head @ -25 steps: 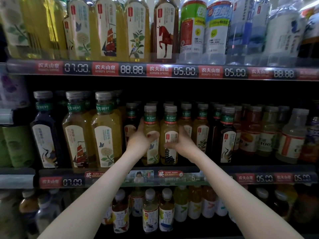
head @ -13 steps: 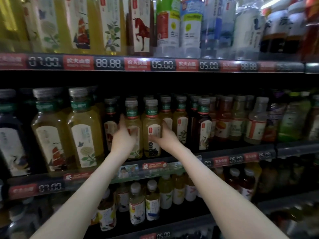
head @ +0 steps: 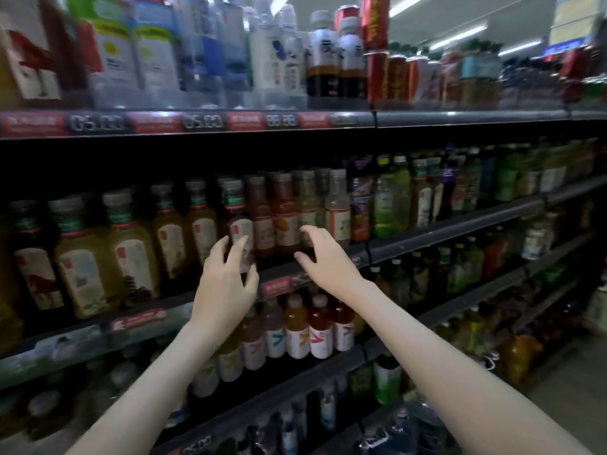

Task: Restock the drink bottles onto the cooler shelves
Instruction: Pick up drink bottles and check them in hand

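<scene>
My left hand [head: 226, 284] curls loosely around the upright dark bottle [head: 239, 231] on the middle shelf [head: 443, 233], nearer than my open, empty right hand [head: 323, 257] just beside it.

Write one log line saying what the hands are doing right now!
left hand: open, fingers by dark bottle | right hand: open, empty, at middle shelf edge | phase: reaching | view: blurred
</scene>
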`<state>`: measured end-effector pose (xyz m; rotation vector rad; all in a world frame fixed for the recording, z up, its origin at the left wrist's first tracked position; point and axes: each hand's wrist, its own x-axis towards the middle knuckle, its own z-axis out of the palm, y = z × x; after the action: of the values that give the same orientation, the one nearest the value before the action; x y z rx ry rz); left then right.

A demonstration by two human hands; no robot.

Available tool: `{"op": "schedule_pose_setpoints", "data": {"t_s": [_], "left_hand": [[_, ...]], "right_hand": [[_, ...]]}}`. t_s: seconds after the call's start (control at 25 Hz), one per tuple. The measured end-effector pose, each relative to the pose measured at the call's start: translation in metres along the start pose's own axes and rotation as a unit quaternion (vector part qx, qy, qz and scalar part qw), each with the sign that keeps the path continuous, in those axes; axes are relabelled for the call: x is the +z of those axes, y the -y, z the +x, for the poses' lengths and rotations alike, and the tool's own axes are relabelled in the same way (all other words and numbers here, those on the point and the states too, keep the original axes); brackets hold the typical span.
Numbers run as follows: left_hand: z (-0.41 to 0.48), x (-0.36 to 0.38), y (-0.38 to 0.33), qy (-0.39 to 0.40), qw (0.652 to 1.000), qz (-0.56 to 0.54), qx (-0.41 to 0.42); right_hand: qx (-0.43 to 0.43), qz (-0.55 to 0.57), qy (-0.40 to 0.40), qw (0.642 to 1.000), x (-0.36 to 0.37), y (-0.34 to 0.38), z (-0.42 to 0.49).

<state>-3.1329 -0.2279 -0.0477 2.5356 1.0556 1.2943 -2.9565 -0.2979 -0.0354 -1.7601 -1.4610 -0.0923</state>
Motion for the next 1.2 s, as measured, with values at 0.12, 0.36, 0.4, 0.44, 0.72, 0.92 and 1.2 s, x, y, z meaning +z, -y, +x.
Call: {"op": "schedule_pose_setpoints", "data": {"t_s": [0.12, 0.36, 0.4, 0.44, 0.72, 0.92, 1.2], "left_hand": [[-0.002, 0.056, -0.084, 0.039, 0.999, -0.025, -0.007], [0.007, 0.152, -0.223, 0.097, 0.994, -0.048, 0.023], [0.011, 0.163, -0.234, 0.100, 0.994, -0.035, 0.028], [0.017, 0.173, -0.239, 0.099, 0.994, -0.023, 0.030], [0.060, 0.241, -0.221, 0.079, 0.996, 0.042, -0.027], [0.122, 0.280, -0.208, -0.071, 0.987, 0.143, 0.014], [0.213, 0.298, -0.199, -0.174, 0.966, 0.190, 0.017]], "right_hand": [[0.021, -0.015, -0.006, 1.000, -0.075, -0.073, -0.029], [0.064, -0.032, 0.015, 0.997, -0.199, -0.198, -0.060], [0.065, -0.028, 0.012, 0.997, -0.212, -0.211, -0.058], [0.063, -0.020, 0.008, 0.998, -0.222, -0.222, -0.056], [0.027, 0.034, 0.028, 0.999, -0.217, -0.288, -0.013], [-0.040, -0.035, 0.050, 0.997, -0.194, -0.308, 0.064], [-0.144, -0.177, -0.054, 0.972, -0.163, -0.297, 0.158]]}}
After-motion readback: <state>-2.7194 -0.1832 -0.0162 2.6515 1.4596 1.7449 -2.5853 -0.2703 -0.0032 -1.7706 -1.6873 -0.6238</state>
